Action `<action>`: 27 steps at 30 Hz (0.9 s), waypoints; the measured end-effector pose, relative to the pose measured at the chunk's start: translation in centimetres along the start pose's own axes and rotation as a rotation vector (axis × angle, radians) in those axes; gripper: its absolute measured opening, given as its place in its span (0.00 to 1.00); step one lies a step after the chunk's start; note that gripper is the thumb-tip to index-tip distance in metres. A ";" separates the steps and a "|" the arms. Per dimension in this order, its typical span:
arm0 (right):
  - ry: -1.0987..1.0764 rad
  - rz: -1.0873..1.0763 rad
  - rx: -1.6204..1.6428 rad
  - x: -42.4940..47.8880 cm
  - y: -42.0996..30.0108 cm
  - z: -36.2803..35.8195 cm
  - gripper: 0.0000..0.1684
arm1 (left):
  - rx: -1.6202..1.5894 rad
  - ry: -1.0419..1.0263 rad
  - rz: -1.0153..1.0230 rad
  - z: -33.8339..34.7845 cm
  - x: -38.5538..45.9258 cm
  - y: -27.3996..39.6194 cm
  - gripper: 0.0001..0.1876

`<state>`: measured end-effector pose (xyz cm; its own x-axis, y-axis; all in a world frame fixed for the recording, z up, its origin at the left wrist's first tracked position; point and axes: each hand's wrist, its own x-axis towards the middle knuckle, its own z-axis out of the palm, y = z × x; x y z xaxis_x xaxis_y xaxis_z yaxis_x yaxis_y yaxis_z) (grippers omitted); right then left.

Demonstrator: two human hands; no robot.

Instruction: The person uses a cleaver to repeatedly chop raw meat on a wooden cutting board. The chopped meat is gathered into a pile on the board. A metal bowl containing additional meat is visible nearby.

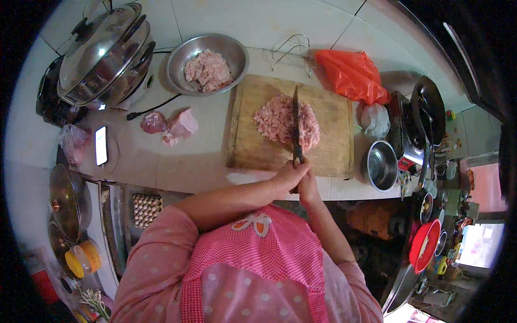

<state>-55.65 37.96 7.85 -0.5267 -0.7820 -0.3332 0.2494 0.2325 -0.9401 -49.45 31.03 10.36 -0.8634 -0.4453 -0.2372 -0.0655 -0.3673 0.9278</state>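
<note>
A wooden cutting board (335,129) lies before me on the counter, with a flat heap of minced meat (274,121) in its middle. A knife (297,121) lies across the heap, seen edge-on with its tip pointing to the wall. Both hands are together at its handle, near the board's front edge. My left hand (291,175) wraps the handle from the left, and my right hand (309,187) is closed beside it, partly hidden. To the left of the board, pieces of raw meat (181,123) rest on the counter. A steel bowl (241,60) with more mince stands behind them.
At the left are a lidded steel pot (105,56), a phone (101,145) and a black cable plug (131,116). A wire rack (293,52), red plastic bag (351,74), steel basin (381,165) and gas stove (404,133) with a wok (428,109) stand at the right.
</note>
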 end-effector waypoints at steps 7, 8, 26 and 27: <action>0.147 -0.427 -0.065 -2.0 -1.8 0.3 0.21 | 0.209 0.161 0.335 1.0 -2.0 2.1 0.16; 0.208 -0.374 0.066 -2.9 -3.2 1.8 0.21 | 0.263 0.152 0.435 1.0 -2.7 3.4 0.15; 0.088 0.167 0.115 -1.4 -3.5 1.2 0.18 | -0.103 0.017 -0.341 -0.9 1.4 -1.3 0.19; 0.084 0.169 0.131 -2.0 -4.5 1.1 0.19 | -0.091 0.065 -0.307 -0.2 0.9 -0.8 0.18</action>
<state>-54.81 37.79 12.78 -0.5329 -0.6859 -0.4955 0.4408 0.2749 -0.8545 -50.09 30.77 9.36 -0.7763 -0.3522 -0.5228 -0.2707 -0.5628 0.7810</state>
